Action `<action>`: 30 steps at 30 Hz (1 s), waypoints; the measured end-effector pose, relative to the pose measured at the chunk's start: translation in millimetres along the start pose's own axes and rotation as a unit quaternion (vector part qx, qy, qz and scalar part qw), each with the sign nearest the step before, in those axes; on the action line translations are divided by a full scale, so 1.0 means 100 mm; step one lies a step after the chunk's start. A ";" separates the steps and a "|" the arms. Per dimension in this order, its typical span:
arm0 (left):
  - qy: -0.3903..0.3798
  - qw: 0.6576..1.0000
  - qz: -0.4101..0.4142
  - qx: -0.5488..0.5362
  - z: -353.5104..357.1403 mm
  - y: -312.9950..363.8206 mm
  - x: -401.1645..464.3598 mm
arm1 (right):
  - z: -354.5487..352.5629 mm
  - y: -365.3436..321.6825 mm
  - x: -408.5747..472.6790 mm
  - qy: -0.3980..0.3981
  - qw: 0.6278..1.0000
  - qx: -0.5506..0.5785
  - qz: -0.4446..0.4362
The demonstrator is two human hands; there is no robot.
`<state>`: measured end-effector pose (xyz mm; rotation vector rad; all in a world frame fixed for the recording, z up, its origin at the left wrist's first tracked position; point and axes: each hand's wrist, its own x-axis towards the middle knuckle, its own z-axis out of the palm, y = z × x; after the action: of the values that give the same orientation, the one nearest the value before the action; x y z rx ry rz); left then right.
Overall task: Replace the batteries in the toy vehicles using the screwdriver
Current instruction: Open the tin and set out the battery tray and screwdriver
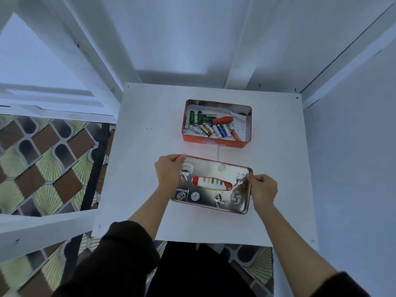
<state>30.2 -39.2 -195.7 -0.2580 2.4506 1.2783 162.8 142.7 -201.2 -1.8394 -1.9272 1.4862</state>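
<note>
An open red tin box [215, 142] sits at the back middle of the white table. Inside it lie several loose batteries [206, 127] and a red-handled screwdriver [222, 120]. In front of it lies the tin's lid [214, 205], its shiny inside facing up, with a red and white striped toy vehicle [212, 183] in it. My left hand [168, 170] grips the lid's left far corner. My right hand [262, 188] pinches the lid's right rim.
The white table [139, 168] stands in a white-walled corner with white frame bars on the left. A patterned tiled floor [42, 159] shows left of and below the table. My dark sleeves and trousers are at the bottom.
</note>
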 end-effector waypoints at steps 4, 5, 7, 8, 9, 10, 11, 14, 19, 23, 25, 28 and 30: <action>0.052 0.998 -0.019 -0.025 0.11 -0.13 -0.06 | 0.08 0.10 0.04 0.023 0.999 -0.031 -0.034; 0.053 0.998 -0.020 -0.032 0.13 -0.16 -0.07 | 0.10 0.14 0.07 0.026 0.998 -0.036 -0.038; 0.046 0.999 -0.014 -0.022 0.16 -0.23 -0.07 | 0.12 0.18 0.11 0.023 0.997 -0.054 -0.042; 0.042 0.999 -0.008 -0.006 0.17 -0.25 -0.06 | 0.14 0.19 0.13 0.015 0.997 -0.061 -0.044; 0.036 0.999 -0.002 0.012 0.17 -0.27 -0.04 | 0.16 0.20 0.15 0.006 0.997 -0.065 -0.048; 0.029 0.999 0.006 0.031 0.18 -0.29 -0.03 | 0.17 0.20 0.15 -0.007 0.996 -0.069 -0.052; 0.019 0.999 0.010 0.048 0.19 -0.32 -0.01 | 0.19 0.21 0.16 -0.019 0.995 -0.075 -0.057; -0.010 0.997 0.010 0.074 0.19 -0.35 -0.01 | 0.23 0.23 0.15 -0.036 0.992 -0.098 -0.071; -0.013 0.997 -0.006 0.070 0.18 -0.34 -0.05 | 0.20 0.23 0.17 -0.049 0.994 -0.086 -0.048; 0.048 0.998 0.049 -0.013 0.07 -0.19 -0.03 | 0.04 -0.03 0.25 -0.011 0.995 -0.059 -0.084; 0.064 0.990 0.119 -0.039 0.03 -0.05 0.03 | -0.01 -0.30 0.28 0.000 0.987 -0.047 -0.154; 0.005 0.971 0.239 0.007 0.05 0.18 0.22 | 0.07 -0.74 0.35 -0.049 0.965 -0.066 -0.249; -0.054 0.949 0.305 0.067 0.12 0.30 0.39 | 0.23 -0.96 0.43 -0.106 0.945 -0.113 -0.288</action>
<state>-12.7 -11.7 -194.9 0.6382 2.5973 1.2849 67.8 184.1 -171.6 -1.0409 -2.5288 1.3393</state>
